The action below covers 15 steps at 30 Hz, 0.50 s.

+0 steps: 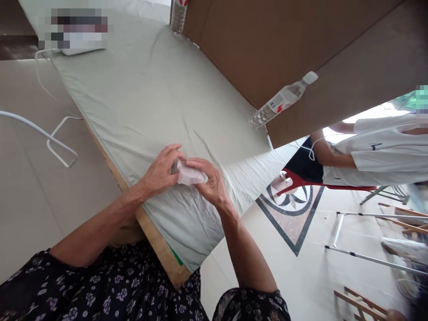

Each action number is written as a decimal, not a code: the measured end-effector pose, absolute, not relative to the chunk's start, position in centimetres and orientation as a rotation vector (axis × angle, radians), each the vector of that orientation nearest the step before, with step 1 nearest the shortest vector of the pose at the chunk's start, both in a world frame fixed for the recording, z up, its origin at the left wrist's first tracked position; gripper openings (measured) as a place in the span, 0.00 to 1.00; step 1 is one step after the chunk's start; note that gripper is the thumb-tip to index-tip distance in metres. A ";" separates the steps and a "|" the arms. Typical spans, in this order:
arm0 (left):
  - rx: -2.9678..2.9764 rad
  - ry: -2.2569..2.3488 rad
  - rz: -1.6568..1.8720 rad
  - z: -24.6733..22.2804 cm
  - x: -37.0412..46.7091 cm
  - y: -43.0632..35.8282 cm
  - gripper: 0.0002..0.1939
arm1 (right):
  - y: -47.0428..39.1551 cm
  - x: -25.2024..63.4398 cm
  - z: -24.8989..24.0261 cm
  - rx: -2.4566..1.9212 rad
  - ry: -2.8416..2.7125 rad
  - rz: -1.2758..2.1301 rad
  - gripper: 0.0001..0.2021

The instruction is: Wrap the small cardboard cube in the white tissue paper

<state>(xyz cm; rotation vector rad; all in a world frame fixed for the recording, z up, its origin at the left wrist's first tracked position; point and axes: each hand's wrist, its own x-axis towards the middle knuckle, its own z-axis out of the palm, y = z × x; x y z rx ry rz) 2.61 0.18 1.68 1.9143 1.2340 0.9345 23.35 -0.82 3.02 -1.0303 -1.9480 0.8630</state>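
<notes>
Between my two hands is a small pale pink-white block-shaped packet (pixel 190 174), with what looks like clear wrapping at its ends. My left hand (pixel 163 168) grips its left end, thumb below and fingers above. Fingers of my right hand (pixel 212 183) lie along the top edge and close round the right end. The packet is held over the near part of a table covered with a pale green cloth (pixel 147 93). Its exact kind I cannot make out.
A large cardboard panel (pixel 247 49) stands on the table, with a clear plastic bottle (pixel 281 100) at its near corner and another bottle (pixel 179 18) at its far end. A white device (pixel 83 44) lies far left. A seated person (pixel 374 151) is at right.
</notes>
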 end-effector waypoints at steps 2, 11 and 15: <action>1.895 1.221 0.938 1.5 2.6 0.2 0.16 | -1.9 23.6 2.7 -1.031 -2.122 0.701 0.25; 1.716 1.218 0.948 2.9 1.9 1.0 0.14 | 0.0 22.6 1.5 -1.162 -1.922 0.840 0.19; 1.571 0.924 0.777 4.1 0.9 0.8 0.20 | 0.4 22.5 2.6 -1.100 -1.560 1.463 0.23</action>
